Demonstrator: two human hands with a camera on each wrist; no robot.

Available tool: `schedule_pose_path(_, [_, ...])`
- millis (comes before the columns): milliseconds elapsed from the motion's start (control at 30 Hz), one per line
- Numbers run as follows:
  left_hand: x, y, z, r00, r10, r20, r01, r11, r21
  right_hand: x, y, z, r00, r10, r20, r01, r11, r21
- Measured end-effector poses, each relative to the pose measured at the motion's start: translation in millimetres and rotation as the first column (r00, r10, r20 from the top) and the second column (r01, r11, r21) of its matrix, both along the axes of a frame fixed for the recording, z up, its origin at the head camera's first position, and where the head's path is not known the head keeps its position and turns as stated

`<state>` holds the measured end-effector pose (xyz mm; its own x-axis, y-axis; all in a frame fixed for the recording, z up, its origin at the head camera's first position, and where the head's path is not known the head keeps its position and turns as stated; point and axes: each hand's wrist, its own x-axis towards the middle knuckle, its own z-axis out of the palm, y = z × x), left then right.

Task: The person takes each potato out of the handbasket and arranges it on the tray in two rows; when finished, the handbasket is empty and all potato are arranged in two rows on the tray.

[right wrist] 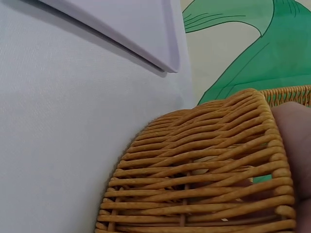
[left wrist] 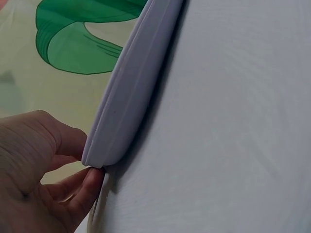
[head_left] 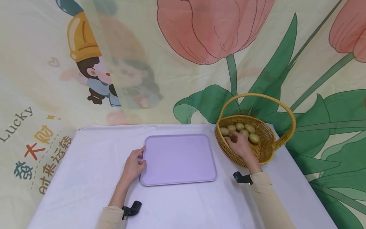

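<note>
A flat lavender tray (head_left: 179, 159) lies on the white-covered table. My left hand (head_left: 133, 166) holds its left edge with bent fingers and thumb; the left wrist view shows the fingertips (left wrist: 95, 175) right at the rim of the tray (left wrist: 124, 97). To the right stands a wicker basket (head_left: 267, 140) with several olive-brown oval fruits (head_left: 254, 138). My right hand (head_left: 241, 144) reaches inside, its curled fingers among the fruits at the left. In the right wrist view the basket wall (right wrist: 204, 165) hides those fingers; I cannot tell whether they grip a fruit.
The basket's tall arched handle (head_left: 258, 95) rises over the fruits and my right hand. Behind the table hangs a cloth backdrop (head_left: 200, 82) printed with tulips and a cartoon figure. Black wrist cameras (head_left: 132, 209) sit on both forearms, over beige sleeves (head_left: 268, 197).
</note>
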<state>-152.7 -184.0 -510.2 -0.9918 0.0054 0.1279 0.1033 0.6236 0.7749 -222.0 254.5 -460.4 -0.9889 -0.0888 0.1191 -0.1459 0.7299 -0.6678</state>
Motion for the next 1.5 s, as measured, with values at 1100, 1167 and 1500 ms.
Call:
schedule_pose_path(1100, [-0.3,0.3,-3.6,1.000,0.012,0.006,-0.012,1.000,-0.022,-10.9,0.9,-11.9,1.000,-0.026,-0.015,0.028,0.990,0.135])
schedule_pose_path(1167, [-0.2,0.5,-3.5,1.000,0.010,0.002,-0.010,1.000,-0.016,-9.5,0.7,-11.3,0.999,-0.035,0.004,0.034,0.989,0.147])
schedule_pose_path(1500, [-1.9,0.9,-4.0,0.999,0.021,0.039,-0.020,0.999,-0.030,-10.7,1.6,-12.5,1.000,-0.004,-0.012,0.005,0.991,0.133])
